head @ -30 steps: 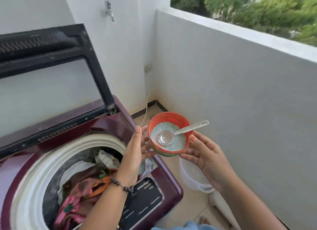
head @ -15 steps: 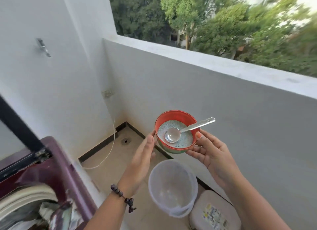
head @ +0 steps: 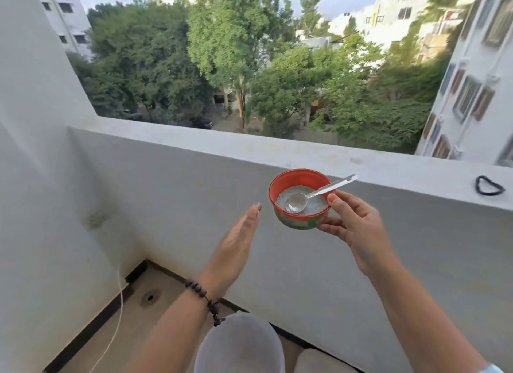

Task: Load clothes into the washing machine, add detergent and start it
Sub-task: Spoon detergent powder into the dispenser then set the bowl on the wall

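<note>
Risk: bowl [head: 301, 200] of detergent, spoon [head: 308, 197] loose inside, held by right hand [head: 358, 228] only w/ thumb on rim & fingers curled beneath, left hand [head: 236, 245] flat, fingers together, apart beside it; a tilt likely spills powder.

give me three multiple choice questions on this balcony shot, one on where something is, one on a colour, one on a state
1. Where does the black hair tie lie?
A. on the parapet ledge
B. on the floor
C. in the bowl

2. What colour is the inside wall of the bowl?
A. blue
B. orange-red
C. yellow

3. How is the left hand?
A. pinching the spoon
B. gripping the bowl
C. open, apart from the bowl

Answers:
1 A, the tie rests on top of the ledge at right.
2 B, the wall above the detergent powder is orange-red.
3 C, its fingers are straight with a gap to the bowl; the right hand holds the bowl.
</note>
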A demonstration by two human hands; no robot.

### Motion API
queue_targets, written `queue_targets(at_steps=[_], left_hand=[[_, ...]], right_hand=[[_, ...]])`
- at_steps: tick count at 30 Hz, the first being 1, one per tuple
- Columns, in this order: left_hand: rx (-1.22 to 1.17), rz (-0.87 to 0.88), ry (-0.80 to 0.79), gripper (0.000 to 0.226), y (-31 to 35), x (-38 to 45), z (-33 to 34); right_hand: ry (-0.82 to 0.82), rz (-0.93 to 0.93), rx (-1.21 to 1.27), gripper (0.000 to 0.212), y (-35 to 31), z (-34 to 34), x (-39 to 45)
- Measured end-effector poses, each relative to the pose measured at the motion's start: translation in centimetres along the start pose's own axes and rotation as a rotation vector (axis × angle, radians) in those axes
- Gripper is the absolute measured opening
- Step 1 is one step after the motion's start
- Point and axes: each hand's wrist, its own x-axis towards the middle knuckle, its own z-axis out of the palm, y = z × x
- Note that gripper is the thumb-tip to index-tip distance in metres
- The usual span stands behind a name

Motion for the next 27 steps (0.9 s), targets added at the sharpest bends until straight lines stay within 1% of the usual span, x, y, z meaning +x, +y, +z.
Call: queue_targets(at_steps=[2,4,8,11,16,18,20,22,23,25,27], left_hand=[[0.022,0.016,-0.048,0.087,1.3,1.8,0.9],[0.055,0.036,-0.091,0.083,2.4,3.4,1.9],[0.101,0.056,-0.140,0.063,4.1,6.4,3.5],[0.104,0.067,-0.157,0.054,5.1,8.6,4.3],[0.078,0.060,-0.211,0.060,6.1,11.7,5.0],[0.057,0.066,-0.219,0.057,6.5,12.7,5.5],[0.037,0.076,-0.219,0.044,6.8,13.6,6.1],[0.012,0.086,-0.207,0.022,6.9,14.3,6.6],[0.002,0.095,-0.206,0.019,7.0,14.5,6.9],[0.002,0.100,-0.206,0.020,6.6,15.1,7.3],[-0.005,0.088,-0.216,0.028,6.2,15.4,7.6]], right_hand=[[0.039,-0.033,-0.023,0.023,-0.6,-0.7,2.0],[0.077,-0.061,-0.036,0.021,-1.1,-1.5,4.0],[0.136,-0.086,-0.065,0.023,-1.8,-2.5,7.5],[0.175,-0.082,-0.084,0.025,-2.1,-2.8,9.8],[0.217,-0.084,-0.140,0.024,-2.0,-2.7,12.1],[0.227,-0.087,-0.165,0.025,-2.3,-2.7,12.5],[0.222,-0.075,-0.201,0.027,-2.7,-2.7,12.8],[0.209,-0.060,-0.244,0.028,-3.3,-2.8,12.9],[0.202,-0.057,-0.269,0.029,-3.6,-3.0,12.9],[0.190,-0.059,-0.325,0.029,-4.1,-3.4,13.0],[0.177,-0.059,-0.375,0.029,-4.2,-3.8,13.2]])
